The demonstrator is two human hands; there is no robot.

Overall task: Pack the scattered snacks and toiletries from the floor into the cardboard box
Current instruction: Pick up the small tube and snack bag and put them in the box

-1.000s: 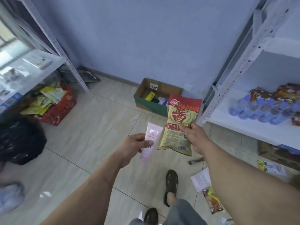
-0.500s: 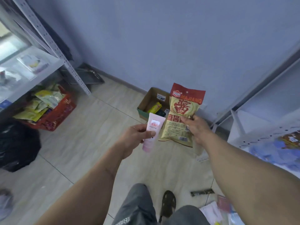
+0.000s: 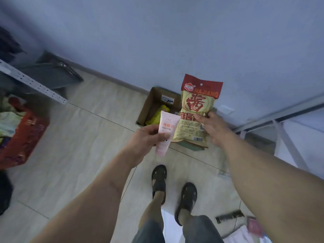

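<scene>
I am in the carrying step: both hands are loaded and held out in front of me, with the cardboard box (image 3: 154, 104) on the tiled floor against the wall just ahead, partly hidden behind what I hold. My left hand (image 3: 145, 137) has its fingers curled round the lower half of a pink tube (image 3: 165, 130), thumb laid across the front, flat crimped end up. My right hand (image 3: 213, 128) pinches a large yellow-and-red snack bag (image 3: 199, 109) by its right edge, thumb on the printed face and the other fingers behind it, so the bag stands upright in front of the box. Inside the box I can make out a yellow packet (image 3: 158, 114) and little else; a white label with dark print sits on its inner far wall, too small to read. The bag's red header carries "MAJIANG" in yellow capitals beside a small round logo I cannot read, with a big red Chinese character below and a row of further red characters under that, partly covered by my thumb; there is fine print and a barcode near the bottom. The tube bears a line of orange Chinese characters, blurred. My judgement is that the next move calls for reaching out over the open top, lowering both items and loosening the fingers, laying the bag flat so it fits beside the packet. More litter lies on the floor at lower right, so the task looks only partly done.
</scene>
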